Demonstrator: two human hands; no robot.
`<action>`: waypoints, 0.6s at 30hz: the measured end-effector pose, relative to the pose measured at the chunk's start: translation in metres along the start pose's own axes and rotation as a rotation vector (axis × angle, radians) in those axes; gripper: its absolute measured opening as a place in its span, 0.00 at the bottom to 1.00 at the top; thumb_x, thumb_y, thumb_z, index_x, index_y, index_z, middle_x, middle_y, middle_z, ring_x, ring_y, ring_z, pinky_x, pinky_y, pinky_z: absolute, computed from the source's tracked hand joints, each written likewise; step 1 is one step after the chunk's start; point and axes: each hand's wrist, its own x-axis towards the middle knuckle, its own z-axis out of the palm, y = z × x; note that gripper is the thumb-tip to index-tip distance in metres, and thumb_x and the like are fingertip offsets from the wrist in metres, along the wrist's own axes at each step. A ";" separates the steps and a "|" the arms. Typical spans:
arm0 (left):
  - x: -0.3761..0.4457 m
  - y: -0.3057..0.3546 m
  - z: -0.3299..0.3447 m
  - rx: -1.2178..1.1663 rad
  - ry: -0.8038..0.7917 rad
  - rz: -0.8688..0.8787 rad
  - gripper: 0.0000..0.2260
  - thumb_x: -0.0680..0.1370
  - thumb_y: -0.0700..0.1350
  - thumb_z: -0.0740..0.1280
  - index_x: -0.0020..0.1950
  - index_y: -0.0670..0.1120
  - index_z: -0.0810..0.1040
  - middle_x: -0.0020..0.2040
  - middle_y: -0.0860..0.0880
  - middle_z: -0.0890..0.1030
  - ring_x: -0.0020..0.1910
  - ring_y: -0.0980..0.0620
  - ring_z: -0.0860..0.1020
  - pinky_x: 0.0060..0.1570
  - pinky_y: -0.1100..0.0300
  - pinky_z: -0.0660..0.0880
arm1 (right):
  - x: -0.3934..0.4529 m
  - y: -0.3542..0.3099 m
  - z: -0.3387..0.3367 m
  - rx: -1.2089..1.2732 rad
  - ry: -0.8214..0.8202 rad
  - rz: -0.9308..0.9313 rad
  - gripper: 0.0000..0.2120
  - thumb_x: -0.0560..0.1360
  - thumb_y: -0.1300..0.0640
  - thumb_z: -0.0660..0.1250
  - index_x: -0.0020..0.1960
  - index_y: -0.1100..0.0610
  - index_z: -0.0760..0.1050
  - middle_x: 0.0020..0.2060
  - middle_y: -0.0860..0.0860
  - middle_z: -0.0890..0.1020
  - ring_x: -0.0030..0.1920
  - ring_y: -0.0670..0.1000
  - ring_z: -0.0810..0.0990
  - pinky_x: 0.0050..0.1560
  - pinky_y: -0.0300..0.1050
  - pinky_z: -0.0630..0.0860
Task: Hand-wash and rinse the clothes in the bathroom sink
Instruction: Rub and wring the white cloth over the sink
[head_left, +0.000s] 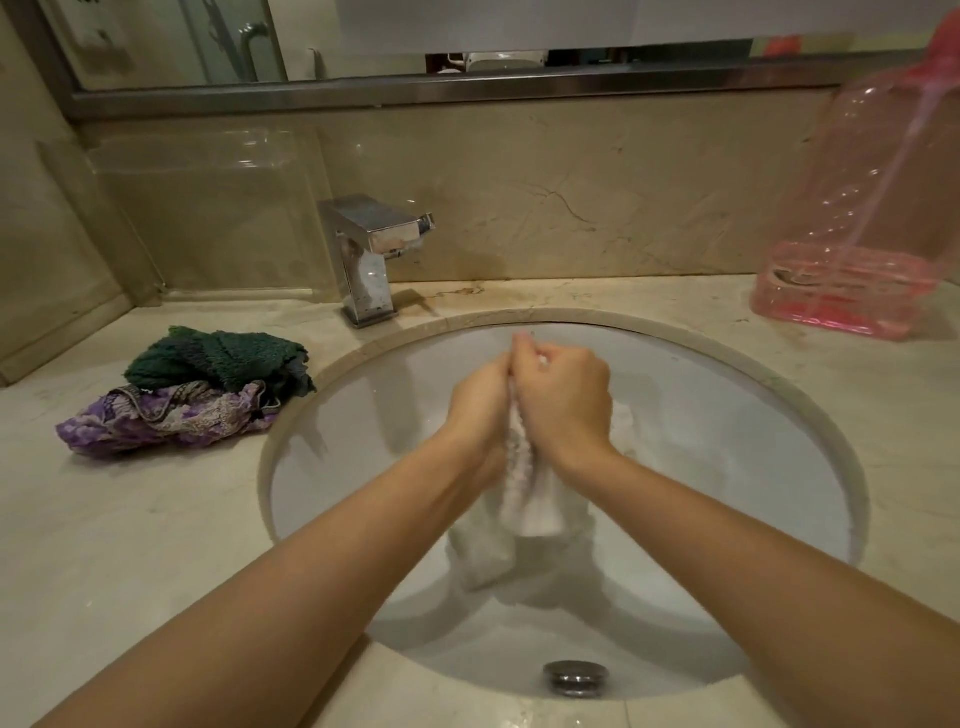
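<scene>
On the marble worktop (156, 545), at about nine o'clock from the sink, lies a small heap of clothes: a dark green towel-like cloth (218, 358) sits on top of a purple patterned garment (161, 421), the two touching, and the heap reaches almost to the sink's rim. Behind them, at roughly eleven o'clock from the bowl, a square chrome tap (371, 254) stands on the worktop with its spout pointing toward the basin; no water can be seen running from it.

The round white sink (727, 441) fills the middle of the view, with its chrome drain plug (575, 677) at six o'clock near the front edge. Over the bowl the left hand (475, 410) and the right hand (563, 397) are pressed close together, both with fingers curled tight round a white cloth (524, 499). The upper part of the cloth is bunched between the two palms, and a little of it pokes out above the knuckles at twelve o'clock. The rest hangs down toward six o'clock into the basin, where its lower folds lie wet against the bowl.

At two o'clock from the sink, a clear pink plastic bottle (857, 218) stands on the worktop against the back wall, with some pink liquid in its bottom.
</scene>
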 end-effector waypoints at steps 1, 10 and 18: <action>-0.005 -0.002 0.007 -0.029 -0.008 -0.034 0.10 0.78 0.44 0.64 0.39 0.42 0.77 0.30 0.45 0.75 0.31 0.48 0.76 0.28 0.62 0.75 | 0.004 0.002 0.000 -0.001 0.017 0.062 0.26 0.80 0.50 0.60 0.24 0.52 0.63 0.22 0.47 0.66 0.32 0.54 0.69 0.37 0.45 0.63; -0.011 -0.003 0.001 0.067 0.076 -0.020 0.13 0.80 0.40 0.60 0.34 0.43 0.71 0.27 0.46 0.71 0.23 0.51 0.73 0.24 0.66 0.71 | -0.001 -0.001 0.003 -0.030 -0.018 -0.018 0.27 0.82 0.51 0.58 0.24 0.55 0.59 0.21 0.49 0.64 0.27 0.51 0.64 0.35 0.45 0.60; -0.017 -0.003 0.007 0.091 0.055 0.016 0.17 0.82 0.40 0.57 0.33 0.42 0.69 0.22 0.47 0.72 0.22 0.53 0.74 0.27 0.66 0.72 | 0.005 0.004 0.001 -0.102 -0.090 0.013 0.25 0.82 0.50 0.56 0.26 0.53 0.60 0.25 0.49 0.66 0.37 0.56 0.71 0.38 0.44 0.61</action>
